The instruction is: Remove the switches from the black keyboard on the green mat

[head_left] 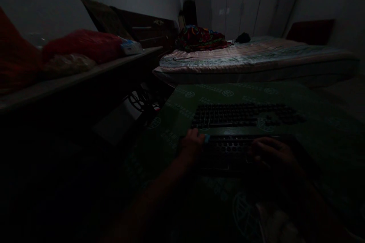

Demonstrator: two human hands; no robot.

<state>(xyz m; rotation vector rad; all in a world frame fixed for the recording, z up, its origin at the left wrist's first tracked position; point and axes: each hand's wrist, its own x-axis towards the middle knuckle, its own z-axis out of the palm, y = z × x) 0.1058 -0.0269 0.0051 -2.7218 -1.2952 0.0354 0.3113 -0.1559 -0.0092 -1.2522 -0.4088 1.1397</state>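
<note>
A black keyboard base (225, 163) lies on a green printed board, with bare key sockets showing in its middle. Over its left end is my left hand (192, 145), fingers curled. A small blue object (207, 138) sticks out at those fingertips; its kind is too dark to make out. My right hand (273, 153) hovers at or just above the base's right half, thumb and fingers drawn together. Whatever they pinch, if anything, is hidden. Beyond the base, loose black keycaps (225, 115) are laid out in rows in a keyboard pattern.
The green board (176, 112) forms the work surface. At left stands a long ledge (114, 66) carrying a red bag (85, 43). Behind the board is a bed (256, 57) with a crumpled dark red blanket (199, 38). A pale item (276, 220) shows at the lower right. Light is very low.
</note>
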